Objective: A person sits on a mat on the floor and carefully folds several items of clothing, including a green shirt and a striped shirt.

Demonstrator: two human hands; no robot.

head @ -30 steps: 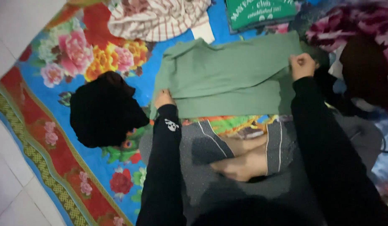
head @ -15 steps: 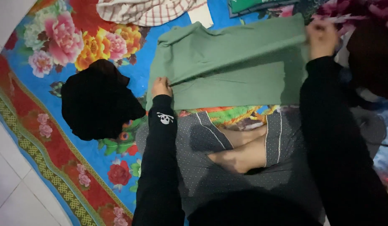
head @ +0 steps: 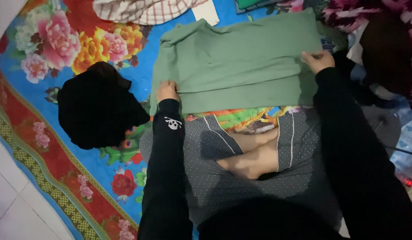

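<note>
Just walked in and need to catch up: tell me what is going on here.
A person sits cross-legged on a flowered mat on the floor, folding a green garment spread flat in front of their knees. The left hand presses on the garment's near left edge, and the right hand pinches its right edge. A fold runs across the near part of the cloth. A black garment lies bunched to the left, and a checked cloth lies beyond, at the top of the view.
</note>
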